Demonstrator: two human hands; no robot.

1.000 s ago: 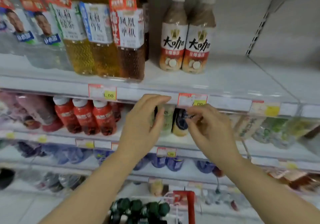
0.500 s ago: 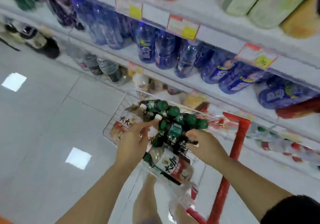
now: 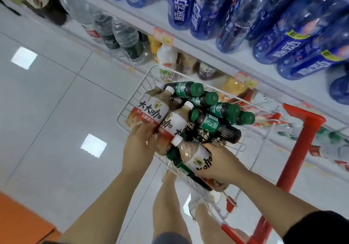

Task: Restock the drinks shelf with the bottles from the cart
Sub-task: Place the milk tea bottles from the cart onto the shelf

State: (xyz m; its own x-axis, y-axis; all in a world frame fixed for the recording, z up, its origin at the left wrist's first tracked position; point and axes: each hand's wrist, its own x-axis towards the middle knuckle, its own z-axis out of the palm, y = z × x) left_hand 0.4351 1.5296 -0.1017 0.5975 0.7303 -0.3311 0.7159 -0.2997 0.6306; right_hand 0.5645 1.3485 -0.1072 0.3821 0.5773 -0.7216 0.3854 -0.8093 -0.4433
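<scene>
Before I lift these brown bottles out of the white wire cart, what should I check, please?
1. Right hand grips brown white-capped plastic bottle: ok.
2. Left hand holds second brown labelled bottle at its base: ok.
3. Dark green-capped bottles lie loose against the held ones: not ok.
4. White wire cart basket steady: cannot tell.
5. Room on the target shelf: cannot tell, out of view.

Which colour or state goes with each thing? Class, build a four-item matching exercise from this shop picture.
Column A
1. left hand
2. right hand
3. cart frame
4. dark bottles' caps

Column B
a. green
b. red
c. grips the nearest brown bottle
d. grips the leftmost brown bottle

Pairs: 1-d; 2-c; 3-b; 4-a
</scene>
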